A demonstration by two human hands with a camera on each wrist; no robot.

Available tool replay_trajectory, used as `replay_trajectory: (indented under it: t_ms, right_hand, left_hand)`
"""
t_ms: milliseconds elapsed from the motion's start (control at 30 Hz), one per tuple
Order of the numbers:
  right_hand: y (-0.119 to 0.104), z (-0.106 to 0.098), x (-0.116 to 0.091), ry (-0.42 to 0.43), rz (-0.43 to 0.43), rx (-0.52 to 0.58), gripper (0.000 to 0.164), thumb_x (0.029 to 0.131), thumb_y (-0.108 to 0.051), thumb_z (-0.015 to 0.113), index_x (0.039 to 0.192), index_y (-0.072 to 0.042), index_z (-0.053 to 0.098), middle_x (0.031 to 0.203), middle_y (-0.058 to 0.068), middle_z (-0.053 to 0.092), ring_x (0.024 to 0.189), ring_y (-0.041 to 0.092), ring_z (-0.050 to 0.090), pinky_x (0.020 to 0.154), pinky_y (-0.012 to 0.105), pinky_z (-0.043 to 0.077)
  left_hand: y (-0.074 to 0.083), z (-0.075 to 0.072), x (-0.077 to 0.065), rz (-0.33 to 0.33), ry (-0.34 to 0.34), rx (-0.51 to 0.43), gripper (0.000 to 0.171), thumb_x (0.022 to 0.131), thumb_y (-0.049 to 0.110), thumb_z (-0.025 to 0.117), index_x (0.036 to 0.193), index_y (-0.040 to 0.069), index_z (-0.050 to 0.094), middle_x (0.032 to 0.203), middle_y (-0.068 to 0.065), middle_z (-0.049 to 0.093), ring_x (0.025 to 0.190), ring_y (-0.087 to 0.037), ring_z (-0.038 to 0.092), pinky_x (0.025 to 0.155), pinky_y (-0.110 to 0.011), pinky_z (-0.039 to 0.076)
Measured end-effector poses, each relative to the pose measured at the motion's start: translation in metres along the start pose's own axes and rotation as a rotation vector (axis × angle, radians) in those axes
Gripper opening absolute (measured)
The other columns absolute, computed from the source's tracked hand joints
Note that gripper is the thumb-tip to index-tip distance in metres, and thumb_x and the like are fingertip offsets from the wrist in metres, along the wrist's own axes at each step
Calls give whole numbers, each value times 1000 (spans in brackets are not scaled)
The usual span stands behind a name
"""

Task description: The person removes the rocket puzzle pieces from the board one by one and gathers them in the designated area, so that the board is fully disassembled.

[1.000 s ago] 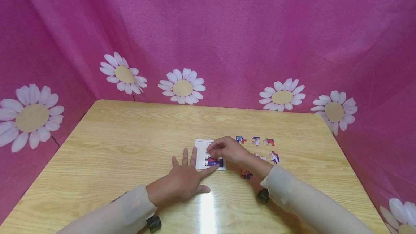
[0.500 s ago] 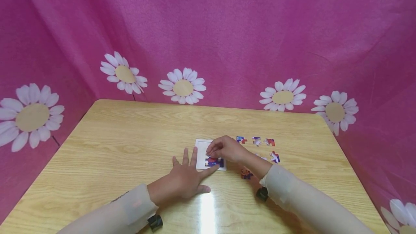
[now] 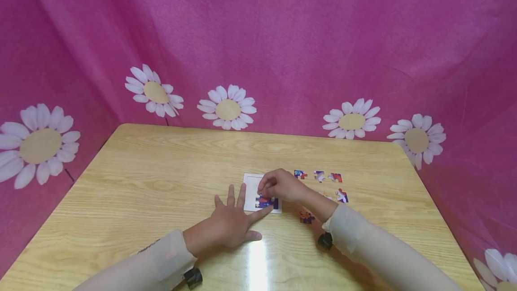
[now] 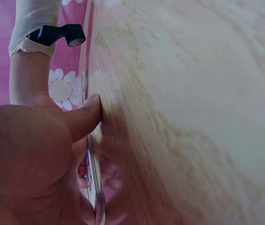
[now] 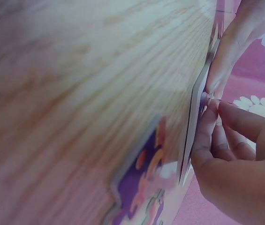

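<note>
A small white puzzle board point(image 3: 251, 190) lies mid-table, with joined blue and red puzzle pieces point(image 3: 264, 203) in its lower part. My left hand point(image 3: 228, 226) is spread flat, its index finger reaching over the board's lower right edge. In the left wrist view its thumb point(image 4: 89, 116) touches the table. My right hand point(image 3: 283, 185) is over the board's right half, thumb and index fingertips pinched together at the surface. Between those fingertips, in the right wrist view, a thin puzzle piece point(image 5: 213, 99) barely shows; most of it is hidden by the fingers.
Right of the board lie several loose puzzle pieces: a blue and red one point(image 3: 300, 174), a red and white one point(image 3: 335, 177), a purple and white one point(image 3: 341, 196) and an orange and purple one point(image 3: 306, 217). A pink flowered cloth point(image 3: 258, 48) stands behind the table point(image 3: 169, 160).
My right hand's fingertips have shifted only very slightly over the board. The left hand stays in place, and the loose pieces lie as before.
</note>
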State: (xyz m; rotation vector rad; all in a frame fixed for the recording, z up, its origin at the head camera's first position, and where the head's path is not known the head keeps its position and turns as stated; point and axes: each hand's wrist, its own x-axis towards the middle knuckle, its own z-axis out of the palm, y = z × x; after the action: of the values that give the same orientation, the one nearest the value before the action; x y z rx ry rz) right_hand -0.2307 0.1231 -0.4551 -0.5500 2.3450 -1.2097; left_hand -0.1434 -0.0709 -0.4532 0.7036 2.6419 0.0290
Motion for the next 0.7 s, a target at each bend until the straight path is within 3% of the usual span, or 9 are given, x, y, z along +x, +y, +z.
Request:
replay_trajectory:
  t_ms: [267, 700]
  right_hand:
    - [1, -3, 0, -29, 8, 78, 7, 93, 3, 69, 99, 1, 73, 89, 9, 75, 81, 15, 68, 80, 31, 55]
    - [3, 1, 2, -23, 3, 110, 9, 92, 5, 70, 100, 0, 70, 96, 9, 75, 91, 16, 70, 89, 35, 57]
  left_hand:
    - [1, -1, 0, -6, -4, -4, 67, 96, 75, 44, 157, 61, 20, 169, -31, 5, 149, -64, 3, 102, -86, 23]
    - [0, 0, 0, -1, 4, 3, 66, 96, 75, 43, 157, 60, 22, 168, -31, 6, 148, -64, 4, 102, -86, 24]
